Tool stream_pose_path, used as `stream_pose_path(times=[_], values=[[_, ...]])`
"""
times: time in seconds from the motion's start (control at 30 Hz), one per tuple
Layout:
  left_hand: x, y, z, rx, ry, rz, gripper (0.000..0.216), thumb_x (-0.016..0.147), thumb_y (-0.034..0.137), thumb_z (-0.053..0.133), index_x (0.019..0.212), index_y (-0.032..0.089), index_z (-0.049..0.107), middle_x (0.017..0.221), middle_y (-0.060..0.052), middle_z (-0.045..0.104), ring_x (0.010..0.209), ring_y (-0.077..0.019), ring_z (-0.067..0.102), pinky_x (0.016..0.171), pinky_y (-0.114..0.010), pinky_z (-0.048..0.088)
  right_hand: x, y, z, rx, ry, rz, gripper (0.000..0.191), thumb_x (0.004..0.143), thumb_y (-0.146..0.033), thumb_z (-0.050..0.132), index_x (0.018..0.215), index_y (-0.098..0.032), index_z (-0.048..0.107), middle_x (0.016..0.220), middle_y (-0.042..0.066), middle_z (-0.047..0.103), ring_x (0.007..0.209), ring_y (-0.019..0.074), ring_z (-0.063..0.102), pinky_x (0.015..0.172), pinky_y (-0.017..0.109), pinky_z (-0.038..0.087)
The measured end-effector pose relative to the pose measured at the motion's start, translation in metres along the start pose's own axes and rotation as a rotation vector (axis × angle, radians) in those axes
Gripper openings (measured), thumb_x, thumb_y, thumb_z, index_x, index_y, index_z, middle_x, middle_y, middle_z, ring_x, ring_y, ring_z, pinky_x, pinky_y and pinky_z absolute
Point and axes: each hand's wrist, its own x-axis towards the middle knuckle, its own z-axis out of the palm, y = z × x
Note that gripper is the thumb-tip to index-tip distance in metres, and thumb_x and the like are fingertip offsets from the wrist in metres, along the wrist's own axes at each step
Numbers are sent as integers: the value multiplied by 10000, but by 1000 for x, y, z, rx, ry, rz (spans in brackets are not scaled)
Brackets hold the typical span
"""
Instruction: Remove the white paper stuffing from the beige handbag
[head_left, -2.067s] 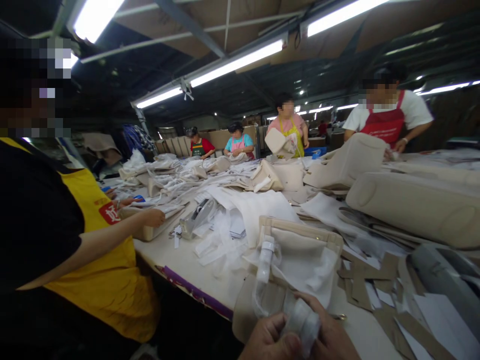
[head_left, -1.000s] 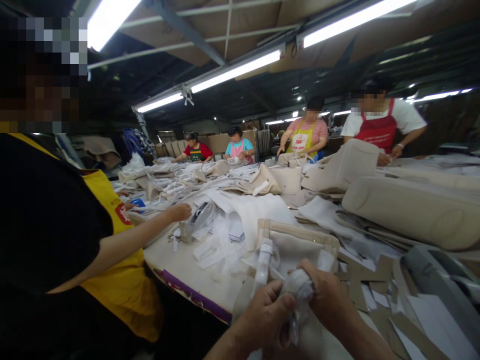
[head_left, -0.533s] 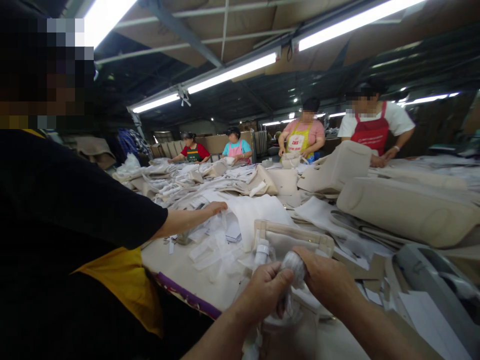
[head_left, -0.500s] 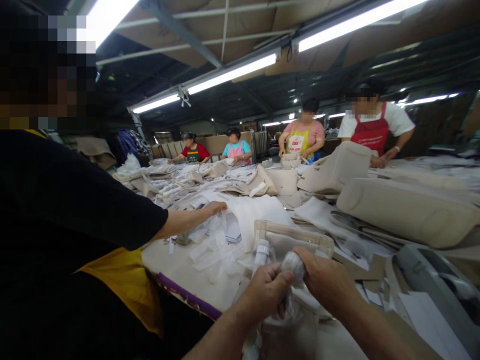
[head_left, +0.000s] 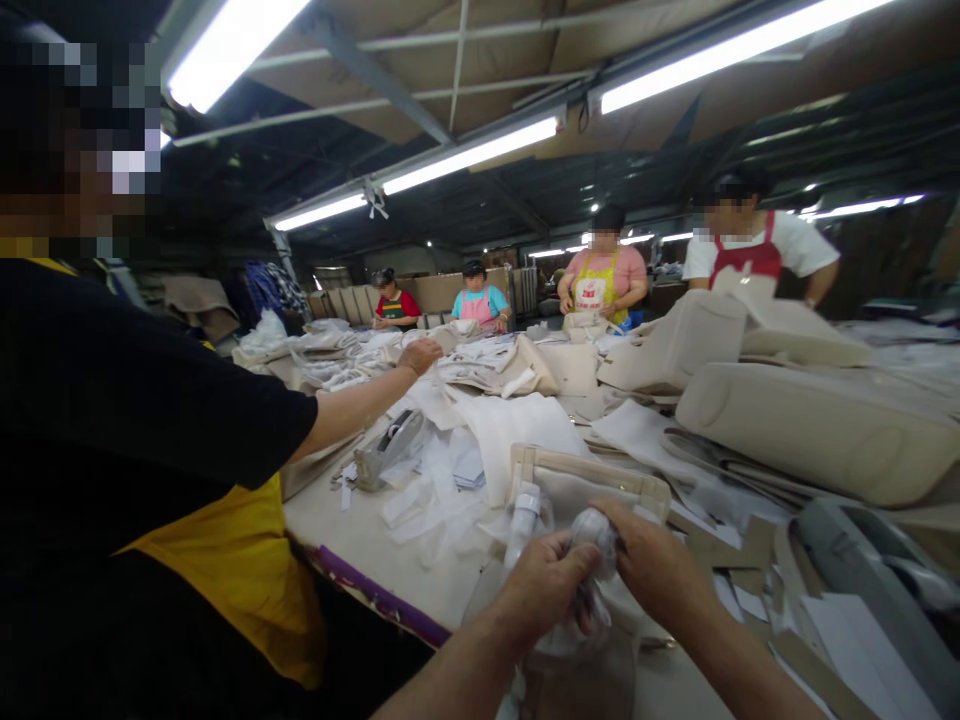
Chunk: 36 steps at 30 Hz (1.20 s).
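Observation:
Between my hands is a rounded bundle in translucent white wrapping (head_left: 595,533). My left hand (head_left: 551,585) is closed on its lower left side, thumb on top. Fingers bent, my right hand (head_left: 646,550) grips it from the right. Loose ends of the wrapping hang below my left hand. Right behind the bundle stands a beige bag (head_left: 585,462) with its top edge facing me. A white-wrapped strap or handle (head_left: 523,515) rises at the bag's left side. What lies inside the wrapping cannot be made out.
Beige bags (head_left: 814,432) and white sheets (head_left: 525,425) cover much of the table. Tape dispensers stand at the right (head_left: 874,560) and left (head_left: 390,445). A co-worker's arm (head_left: 360,405) reaches in from the left. Several people work across the table.
The co-worker's hand at the left has lifted away from the white sheet, uncovering a tape dispenser. At the far right a person has raised a beige piece. My hands keep their hold.

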Motion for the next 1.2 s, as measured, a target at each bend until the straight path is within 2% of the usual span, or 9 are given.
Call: stream_pose_path(times=[0.2,0.37,0.47,0.6,0.7,0.77,0.87,1.03,1.2], values=[[4,-9,-6,-109,-90,-25,476,781,570,510,873,107,575,536,-11,586,369,-100,515,360,-183,393,4,6,9,76,-16,44,337,771,-155,349,1032,-193,560,804,80,693,767,239,646,638,303,408],[6,-17,-12,-90,-128,19,427,806,507,524,955,112,588,609,-25,624,441,-99,549,429,-185,423,9,14,35,516,-50,241,338,696,-176,379,974,-185,571,516,-27,559,452,133,527,464,227,363],[8,-17,-10,-39,-76,38,377,794,478,545,910,121,585,622,-21,623,441,-95,536,434,-191,427,11,13,44,670,-120,356,332,692,-224,353,937,-161,568,420,-55,455,377,136,479,380,220,313],[13,-21,-4,-2,58,28,363,762,492,541,817,133,552,545,-1,576,394,-99,489,396,-208,401,12,15,41,613,-165,371,337,709,-229,372,966,-153,575,478,-16,533,392,157,512,392,237,315],[16,-23,-2,-17,101,-34,362,754,491,514,835,140,541,519,11,555,382,-102,468,404,-222,393,14,19,30,353,-92,223,389,670,-144,444,1033,-202,570,668,28,639,585,169,592,534,244,357],[16,-20,-3,12,108,-65,356,766,490,478,842,146,535,527,9,553,400,-112,474,426,-240,401,15,20,25,182,-81,120,358,678,-107,432,987,-209,581,757,52,666,718,186,608,615,250,360],[14,-9,-4,228,90,-47,331,794,462,432,803,155,555,576,-3,560,497,-140,514,491,-259,407,18,22,24,150,-120,100,302,679,-70,392,880,-192,582,788,67,675,768,189,606,648,247,360],[16,11,-6,854,149,159,332,821,388,425,672,154,607,733,-33,572,757,-175,517,705,-287,389,21,28,28,208,-117,143,319,628,-38,400,845,-179,587,746,55,667,728,177,595,632,234,370],[31,13,-10,916,61,117,331,815,355,435,624,145,604,720,-22,550,761,-164,511,713,-261,387,24,34,32,292,-132,239,253,618,-43,397,750,-170,570,583,18,605,571,147,580,526,220,374]])
